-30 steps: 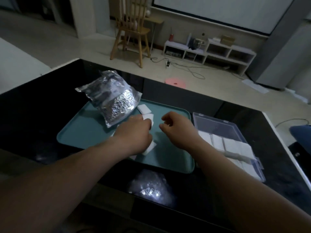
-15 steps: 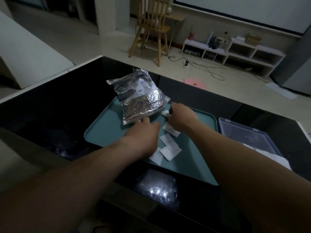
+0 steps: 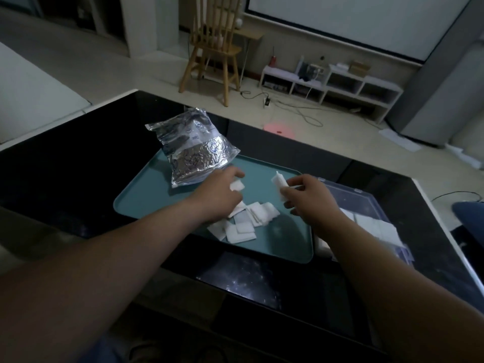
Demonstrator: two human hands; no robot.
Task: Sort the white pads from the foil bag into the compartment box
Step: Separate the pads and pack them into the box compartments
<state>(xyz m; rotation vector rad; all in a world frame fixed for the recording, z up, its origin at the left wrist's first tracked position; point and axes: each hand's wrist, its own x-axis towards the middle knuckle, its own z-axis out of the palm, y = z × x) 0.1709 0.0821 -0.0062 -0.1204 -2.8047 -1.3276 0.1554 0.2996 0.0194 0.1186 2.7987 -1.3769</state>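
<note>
On the black table (image 3: 65, 166), a teal tray (image 3: 146, 203) holds the foil bag (image 3: 193, 153) far left, with the compartment box (image 3: 366, 200) to its right. The right hand (image 3: 311, 197), back from the bag's mouth, pinches a white pad (image 3: 279, 184) bound for the box. The left hand (image 3: 220, 196) pinches a second pad (image 3: 237, 185) over the loose pile (image 3: 246, 224). The way looks unobstructed.

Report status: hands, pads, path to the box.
Left hand pinches a pad; right hand pinches a second pad. Loose pile on the tray; box partly filled. Path clear; bag at tray's far corner.
</note>
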